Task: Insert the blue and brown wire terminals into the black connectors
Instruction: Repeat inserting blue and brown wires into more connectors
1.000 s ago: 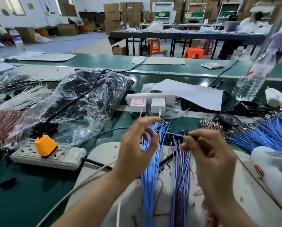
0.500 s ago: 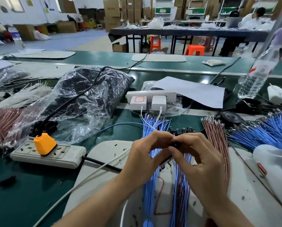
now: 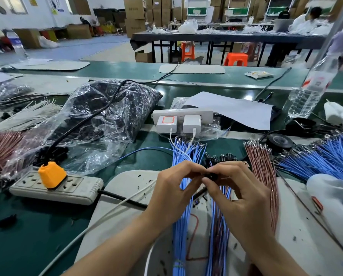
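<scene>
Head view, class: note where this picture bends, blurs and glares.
Head view: wide-angle bending leans the water bottle at the right edge; head view: the far hall is smeared, while the left hand, right hand and black connector look sharp; head view: soft light, glare on the plastic bag.

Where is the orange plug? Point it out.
Head view, left side: the orange plug sits in the grey power strip, just in front of the clear plastic bag.

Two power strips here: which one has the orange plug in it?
The grey strip lying flat at the left, holding the orange plug; the white strip farther back carries two white chargers instead.
</scene>
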{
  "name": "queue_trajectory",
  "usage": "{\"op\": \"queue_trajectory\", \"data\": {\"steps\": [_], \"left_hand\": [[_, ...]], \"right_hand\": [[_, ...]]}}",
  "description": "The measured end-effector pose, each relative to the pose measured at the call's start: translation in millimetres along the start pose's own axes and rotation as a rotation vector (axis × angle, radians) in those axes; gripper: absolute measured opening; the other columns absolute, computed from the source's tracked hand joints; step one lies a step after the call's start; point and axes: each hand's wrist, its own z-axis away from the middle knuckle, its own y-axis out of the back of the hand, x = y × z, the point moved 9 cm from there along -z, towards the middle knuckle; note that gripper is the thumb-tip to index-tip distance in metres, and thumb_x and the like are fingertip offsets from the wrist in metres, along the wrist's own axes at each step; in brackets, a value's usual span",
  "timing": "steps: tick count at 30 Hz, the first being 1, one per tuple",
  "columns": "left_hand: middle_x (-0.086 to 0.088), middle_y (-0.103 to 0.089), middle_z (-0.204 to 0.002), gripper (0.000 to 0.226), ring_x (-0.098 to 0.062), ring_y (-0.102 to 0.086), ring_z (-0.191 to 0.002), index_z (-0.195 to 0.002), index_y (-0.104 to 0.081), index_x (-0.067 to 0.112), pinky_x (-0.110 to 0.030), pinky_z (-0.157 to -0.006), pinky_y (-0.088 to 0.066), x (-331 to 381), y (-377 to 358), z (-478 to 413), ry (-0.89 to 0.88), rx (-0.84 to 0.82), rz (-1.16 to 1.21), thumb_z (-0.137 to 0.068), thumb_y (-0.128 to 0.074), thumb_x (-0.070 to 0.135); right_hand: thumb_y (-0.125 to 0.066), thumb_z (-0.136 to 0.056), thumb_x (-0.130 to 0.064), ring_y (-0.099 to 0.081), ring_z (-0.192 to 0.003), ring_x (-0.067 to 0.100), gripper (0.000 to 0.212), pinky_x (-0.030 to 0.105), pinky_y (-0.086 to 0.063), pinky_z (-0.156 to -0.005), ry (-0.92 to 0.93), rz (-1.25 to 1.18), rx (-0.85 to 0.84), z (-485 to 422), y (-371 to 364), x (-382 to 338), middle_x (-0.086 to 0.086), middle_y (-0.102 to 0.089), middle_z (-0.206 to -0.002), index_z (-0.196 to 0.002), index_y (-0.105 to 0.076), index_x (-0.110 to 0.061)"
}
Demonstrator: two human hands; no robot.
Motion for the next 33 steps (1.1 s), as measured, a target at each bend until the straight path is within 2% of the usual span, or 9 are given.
{"op": "queue_trajectory", "data": {"steps": [5, 14, 25, 33], "left_hand": [[-0.001, -0.071, -0.084, 0.011, -0.008, -0.068, -0.079, -0.092, -0.069, 0.005, -0.022, -0.075, -0.055, 0.7, 0.9, 0.7, 0.003, 0.013, 0.019, -0.083, -0.067, 0.011], [0.001, -0.072, -0.081, 0.012, -0.007, -0.069, -0.075, -0.089, -0.071, 0.007, -0.019, -0.073, -0.054, -5.7, 1.1, 2.1, 0.067, 0.012, 0.071, -0.079, -0.071, 0.014], [0.004, -0.072, -0.081, 0.010, -0.006, -0.069, -0.076, -0.091, -0.072, 0.013, -0.018, -0.072, -0.054, -2.2, -0.1, -0.5, 0.022, -0.016, 0.075, -0.081, -0.071, 0.012], [0.010, -0.070, -0.078, 0.012, -0.006, -0.069, -0.073, -0.089, -0.069, 0.020, -0.018, -0.071, -0.054, -4.5, 3.3, 0.3, 0.036, 0.001, 0.128, -0.080, -0.071, 0.012]], "right_hand": [[-0.070, -0.080, -0.016, -0.063, -0.079, 0.011, 0.015, 0.031, -0.055, -0.066, -0.016, -0.028, -0.004, 0.3, -1.0, 2.1, 0.000, -0.062, -0.087, -0.088, -0.068, -0.003], [-0.071, -0.078, -0.017, -0.062, -0.076, 0.005, 0.015, 0.021, -0.054, -0.066, -0.021, -0.025, -0.015, -0.4, -1.3, -0.9, -0.001, -0.063, -0.082, -0.085, -0.067, -0.005], [-0.070, -0.078, -0.013, -0.062, -0.073, 0.010, 0.017, 0.026, -0.054, -0.063, 0.046, 0.042, -0.008, 0.2, 2.6, -9.0, 0.006, -0.063, -0.081, -0.082, -0.067, 0.003], [-0.070, -0.078, -0.016, -0.063, -0.077, 0.011, 0.015, 0.030, -0.054, -0.065, -0.035, -0.020, -0.027, 0.0, -2.5, -2.1, 0.001, -0.061, -0.085, -0.087, -0.067, -0.003]]}}
